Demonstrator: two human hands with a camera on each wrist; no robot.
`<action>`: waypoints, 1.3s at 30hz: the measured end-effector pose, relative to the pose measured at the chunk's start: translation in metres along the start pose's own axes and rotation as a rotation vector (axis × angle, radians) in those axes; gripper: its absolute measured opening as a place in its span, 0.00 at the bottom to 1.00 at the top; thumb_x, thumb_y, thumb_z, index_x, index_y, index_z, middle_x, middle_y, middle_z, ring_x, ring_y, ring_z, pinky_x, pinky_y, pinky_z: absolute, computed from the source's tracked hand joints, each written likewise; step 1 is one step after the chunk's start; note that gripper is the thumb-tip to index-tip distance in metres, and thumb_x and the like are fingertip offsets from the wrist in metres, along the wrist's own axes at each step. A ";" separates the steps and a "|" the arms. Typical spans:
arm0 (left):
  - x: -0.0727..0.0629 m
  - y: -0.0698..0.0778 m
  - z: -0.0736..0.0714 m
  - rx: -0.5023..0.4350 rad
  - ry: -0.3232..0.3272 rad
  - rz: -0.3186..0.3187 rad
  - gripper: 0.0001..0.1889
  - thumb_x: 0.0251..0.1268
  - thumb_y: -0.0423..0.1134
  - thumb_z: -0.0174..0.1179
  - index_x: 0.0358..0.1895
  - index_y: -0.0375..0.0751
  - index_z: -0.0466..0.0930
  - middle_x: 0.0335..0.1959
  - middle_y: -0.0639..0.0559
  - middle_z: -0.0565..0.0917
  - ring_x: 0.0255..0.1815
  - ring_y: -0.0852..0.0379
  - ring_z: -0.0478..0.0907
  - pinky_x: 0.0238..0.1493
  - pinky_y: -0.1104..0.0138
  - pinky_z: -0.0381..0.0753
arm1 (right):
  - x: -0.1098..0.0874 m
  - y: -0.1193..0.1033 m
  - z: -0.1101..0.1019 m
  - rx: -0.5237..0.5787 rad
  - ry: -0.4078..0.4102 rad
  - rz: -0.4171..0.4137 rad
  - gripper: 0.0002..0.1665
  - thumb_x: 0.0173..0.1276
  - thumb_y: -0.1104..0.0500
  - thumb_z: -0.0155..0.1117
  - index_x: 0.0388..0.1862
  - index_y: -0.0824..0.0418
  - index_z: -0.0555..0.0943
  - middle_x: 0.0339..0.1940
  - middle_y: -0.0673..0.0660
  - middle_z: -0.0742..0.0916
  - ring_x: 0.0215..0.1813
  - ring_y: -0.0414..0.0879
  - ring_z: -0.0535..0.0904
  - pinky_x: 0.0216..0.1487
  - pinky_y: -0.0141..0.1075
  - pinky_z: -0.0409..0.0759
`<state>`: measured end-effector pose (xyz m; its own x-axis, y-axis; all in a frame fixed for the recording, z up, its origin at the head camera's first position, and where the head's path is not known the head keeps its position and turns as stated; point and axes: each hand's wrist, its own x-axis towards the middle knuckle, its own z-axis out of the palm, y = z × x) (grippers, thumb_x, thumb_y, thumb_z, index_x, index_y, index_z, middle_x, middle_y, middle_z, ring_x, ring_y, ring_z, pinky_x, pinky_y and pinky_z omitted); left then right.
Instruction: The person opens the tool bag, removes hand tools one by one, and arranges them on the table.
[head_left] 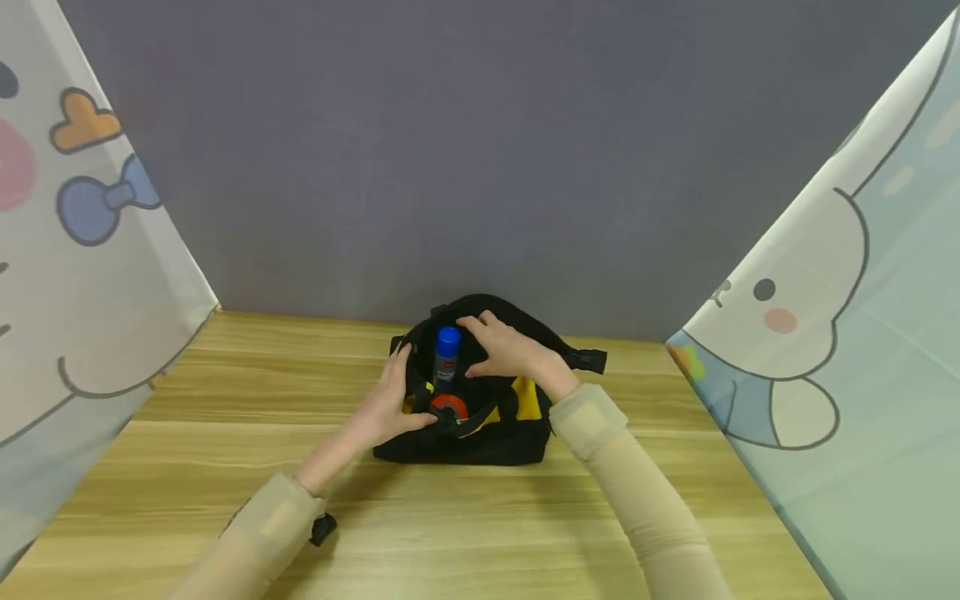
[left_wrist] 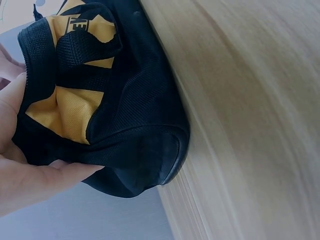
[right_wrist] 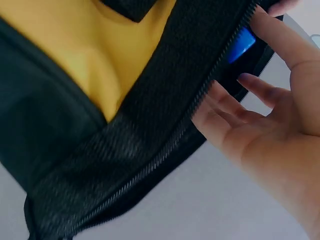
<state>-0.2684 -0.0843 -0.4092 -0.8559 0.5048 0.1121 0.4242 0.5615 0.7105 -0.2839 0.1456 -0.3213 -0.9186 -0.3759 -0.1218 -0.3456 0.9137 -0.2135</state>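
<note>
A black and yellow tool bag [head_left: 465, 450] stands on the table with its zipped mouth open. Inside it a blue-capped spray can [head_left: 447, 346] stands upright, near a round orange object [head_left: 448, 405]. At the bag's left end, my left hand [head_left: 386, 408] grips the rim, thumb toward the front and fingers farther back; in the left wrist view a finger lies along the outside of the end panel. Over the mouth's right part, my right hand [head_left: 510, 346] has its fingers spread and slightly bent. In the right wrist view its fingertips [right_wrist: 215, 100] reach past the zip edge.
A wooden table [head_left: 450, 525] carries the bag near a grey back wall [head_left: 450, 167]. Cartoon-printed panels stand at left and right. A small black buckle [head_left: 322, 529] lies by the left sleeve, and a strap end with a buckle [head_left: 588, 360] sticks out right of the bag.
</note>
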 end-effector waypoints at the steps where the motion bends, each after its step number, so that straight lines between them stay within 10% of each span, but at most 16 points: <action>1: 0.000 0.000 0.000 0.000 0.000 0.003 0.60 0.58 0.41 0.72 0.79 0.32 0.32 0.80 0.28 0.38 0.78 0.27 0.48 0.72 0.38 0.61 | 0.002 0.000 0.001 -0.001 0.001 -0.002 0.51 0.65 0.48 0.71 0.80 0.54 0.54 0.70 0.63 0.68 0.63 0.56 0.76 0.67 0.47 0.76; 39: -0.001 0.000 0.003 -0.007 0.031 0.012 0.60 0.57 0.41 0.73 0.79 0.33 0.32 0.80 0.28 0.38 0.76 0.27 0.54 0.69 0.39 0.66 | 0.050 -0.005 0.029 0.210 -0.013 -0.016 0.42 0.66 0.52 0.69 0.74 0.59 0.61 0.69 0.65 0.71 0.68 0.59 0.71 0.67 0.52 0.76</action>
<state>-0.2660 -0.0827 -0.4114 -0.8594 0.4911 0.1424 0.4329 0.5507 0.7137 -0.3222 0.1175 -0.3542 -0.9101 -0.3938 -0.1289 -0.3118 0.8558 -0.4129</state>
